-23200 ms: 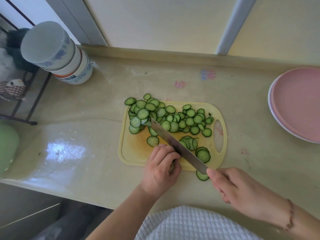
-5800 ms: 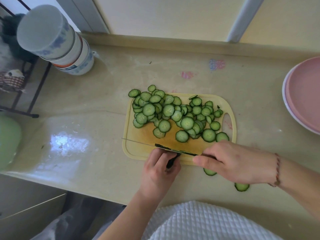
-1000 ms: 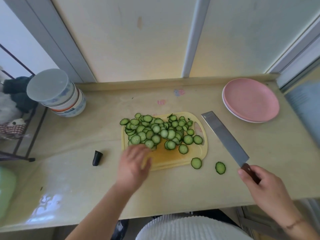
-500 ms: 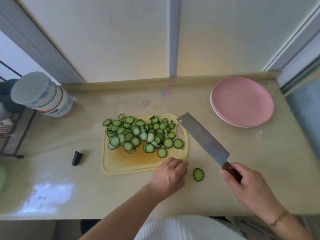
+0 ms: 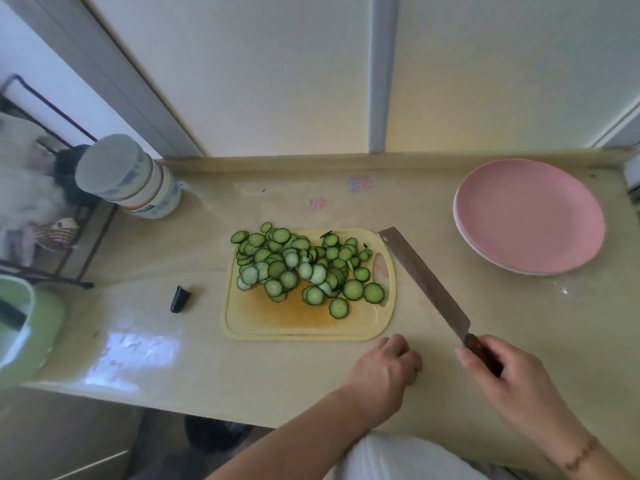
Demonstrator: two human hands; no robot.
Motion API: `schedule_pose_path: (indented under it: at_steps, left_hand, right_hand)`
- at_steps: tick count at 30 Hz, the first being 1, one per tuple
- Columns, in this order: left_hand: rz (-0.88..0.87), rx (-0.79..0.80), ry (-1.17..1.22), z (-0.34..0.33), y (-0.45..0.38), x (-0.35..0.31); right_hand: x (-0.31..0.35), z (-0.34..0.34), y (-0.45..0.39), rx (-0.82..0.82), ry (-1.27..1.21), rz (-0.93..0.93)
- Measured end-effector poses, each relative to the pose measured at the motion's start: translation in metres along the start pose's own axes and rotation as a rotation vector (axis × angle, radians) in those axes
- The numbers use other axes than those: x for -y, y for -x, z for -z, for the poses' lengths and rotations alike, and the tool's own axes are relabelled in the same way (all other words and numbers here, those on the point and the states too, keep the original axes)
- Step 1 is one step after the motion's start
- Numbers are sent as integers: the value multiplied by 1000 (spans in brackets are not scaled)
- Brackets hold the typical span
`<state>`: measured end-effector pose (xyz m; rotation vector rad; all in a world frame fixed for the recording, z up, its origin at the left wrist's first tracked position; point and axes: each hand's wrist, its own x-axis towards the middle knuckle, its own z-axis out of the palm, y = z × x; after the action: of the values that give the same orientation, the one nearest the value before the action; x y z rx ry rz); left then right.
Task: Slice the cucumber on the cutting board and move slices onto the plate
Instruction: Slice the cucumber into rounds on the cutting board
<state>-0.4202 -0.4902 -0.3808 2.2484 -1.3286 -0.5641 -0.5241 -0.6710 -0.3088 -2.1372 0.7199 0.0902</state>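
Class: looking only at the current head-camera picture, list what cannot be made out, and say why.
- Whatever the left hand holds: curled fingers hide it.
- Knife handle: mostly covered by the right hand.
- Green container: cut off by the left edge.
- Rack contents: blurred.

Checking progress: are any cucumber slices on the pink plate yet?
No, the pink plate is bare; the cucumber slices lie on the cutting board.
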Motion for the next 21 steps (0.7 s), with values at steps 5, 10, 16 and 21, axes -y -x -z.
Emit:
schedule_pose_path:
  at_steps: [5,10,16,21]
  left_hand:
    - [110,-163,163,46,54,56]
    - [470,-419,74,115,125,153]
    - [593,-457,-102,149,151,218]
    - [445,-558,-334,148,143,222]
  right_hand:
    - [19,-25,3,149,-563,-297]
    - [21,-42,-5,-14,-505,-297]
    - [20,-52,-12,-19,-523,-367]
    - [15,-59,-13,-4,-472,-408]
